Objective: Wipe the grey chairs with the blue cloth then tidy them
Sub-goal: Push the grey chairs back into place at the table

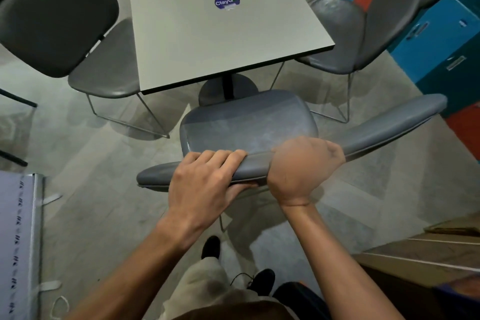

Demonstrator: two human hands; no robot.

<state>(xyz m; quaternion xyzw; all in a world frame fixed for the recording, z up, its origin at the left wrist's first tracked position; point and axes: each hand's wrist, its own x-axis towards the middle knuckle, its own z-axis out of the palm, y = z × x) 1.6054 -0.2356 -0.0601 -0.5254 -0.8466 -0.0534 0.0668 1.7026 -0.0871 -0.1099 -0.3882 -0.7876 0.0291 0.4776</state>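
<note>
Head view: both hands' fingers [220, 157] around grey chair [249, 125] backrest, beside white table [207, 34], concrete floor [91, 163].

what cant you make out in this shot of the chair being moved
- Blue cloth: not seen anywhere in the head view.
- Right hand fingers: curled over the near chair's backrest, hidden behind the hand and motion-blurred.
- Near chair's legs: mostly covered by its seat and both arms.
- Table sticker: small print too tiny to read.
- Left chair: top cut by the frame edge.
</note>
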